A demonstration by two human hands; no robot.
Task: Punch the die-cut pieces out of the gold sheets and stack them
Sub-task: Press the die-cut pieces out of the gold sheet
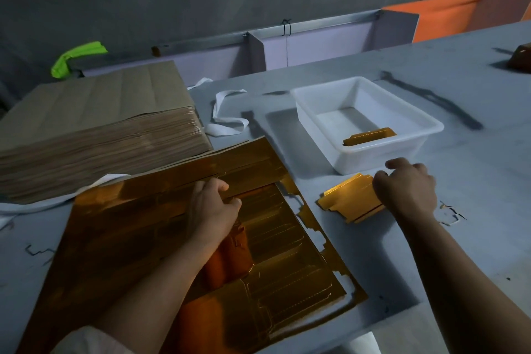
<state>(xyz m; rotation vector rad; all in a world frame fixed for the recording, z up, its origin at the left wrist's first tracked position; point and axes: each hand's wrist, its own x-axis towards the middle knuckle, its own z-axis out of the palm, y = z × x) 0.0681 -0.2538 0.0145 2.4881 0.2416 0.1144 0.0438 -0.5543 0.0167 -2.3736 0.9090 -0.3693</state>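
Head view, looking down at a grey desk. A large gold sheet lies flat along the near edge of the desk, toward its left side. Die-cut outlines show across its shiny face, and notched holes run down its right margin. The left hand rests on the middle of this sheet, its fingers curled and gripping a raised edge of the foil.

Just beside the sheet's right edge, a punched gold piece lies on the desk. The right hand covers its right end, fingers bent down and holding it.

Just beyond that hand stands a white plastic tray, with a small stack of gold pieces in its near right corner.

At the far left edge of the desk sits a thick stack of brown-backed sheets. A loose white strap lies between that stack and the tray. Tiny offcuts are scattered near the right wrist.
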